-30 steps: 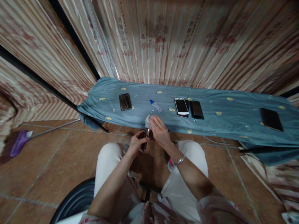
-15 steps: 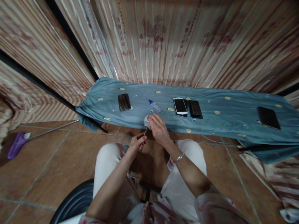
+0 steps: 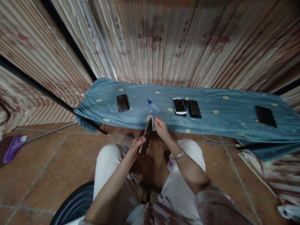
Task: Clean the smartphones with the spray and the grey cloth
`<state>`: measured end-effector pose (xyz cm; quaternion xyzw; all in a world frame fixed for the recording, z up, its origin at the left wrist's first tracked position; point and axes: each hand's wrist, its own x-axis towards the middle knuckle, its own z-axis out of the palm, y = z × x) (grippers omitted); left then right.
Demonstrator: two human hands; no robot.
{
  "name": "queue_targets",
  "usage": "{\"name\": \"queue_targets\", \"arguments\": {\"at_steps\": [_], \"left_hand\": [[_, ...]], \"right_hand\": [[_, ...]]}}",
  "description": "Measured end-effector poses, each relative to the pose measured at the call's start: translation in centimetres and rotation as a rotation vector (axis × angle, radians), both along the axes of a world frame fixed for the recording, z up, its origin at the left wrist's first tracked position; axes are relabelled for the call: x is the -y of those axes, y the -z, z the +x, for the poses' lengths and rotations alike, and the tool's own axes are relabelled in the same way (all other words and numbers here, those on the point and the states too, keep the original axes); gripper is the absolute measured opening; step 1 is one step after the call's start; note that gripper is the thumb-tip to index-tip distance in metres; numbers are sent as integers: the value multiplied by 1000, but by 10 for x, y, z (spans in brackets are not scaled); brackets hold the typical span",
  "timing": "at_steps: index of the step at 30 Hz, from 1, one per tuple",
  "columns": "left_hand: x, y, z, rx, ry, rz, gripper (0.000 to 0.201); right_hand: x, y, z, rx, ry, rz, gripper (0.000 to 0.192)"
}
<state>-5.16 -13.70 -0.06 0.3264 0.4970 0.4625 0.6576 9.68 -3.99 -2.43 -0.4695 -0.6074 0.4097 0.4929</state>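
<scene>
My left hand (image 3: 137, 147) grips the lower end of a dark smartphone (image 3: 147, 137) with a rose-gold edge, tilted up above my knees. My right hand (image 3: 161, 127) is closed on a small pale grey cloth (image 3: 153, 122), which wraps over the phone's upper end. Just beyond, a clear bottle with a blue cap (image 3: 154, 107) lies on the blue cloth-covered table (image 3: 140, 120).
A dark phone (image 3: 123, 102) lies at the table's left. A white phone (image 3: 179, 106) rests partly over another, beside a dark phone stack (image 3: 194, 108). One more dark phone (image 3: 265, 116) is far right. A purple broom (image 3: 14, 148) is on the tiled floor.
The phone in my left hand has turned from nearly edge-on, so more of its dark face shows. My right hand has shifted from spread over the cloth to pinching it at the phone's right edge.
</scene>
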Motion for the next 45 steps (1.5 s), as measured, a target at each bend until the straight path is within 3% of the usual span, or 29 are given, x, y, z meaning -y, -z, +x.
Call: {"name": "queue_targets", "arguments": {"at_steps": [7, 11, 19, 38, 45], "left_hand": [[4, -7, 0, 226, -30, -92, 58], [3, -11, 1, 313, -14, -68, 56], [-4, -8, 1, 350, -12, -23, 50], [-12, -11, -1, 403, -155, -68, 44], [-12, -12, 0, 283, -134, 6, 35]], "right_hand": [[-3, 3, -11, -360, 2, -227, 30], [-1, 0, -14, -604, -6, -445, 25], [17, -14, -14, -622, -138, -588, 25], [22, -18, -13, -578, -216, -580, 17], [17, -9, -15, -563, -174, -549, 12]]}}
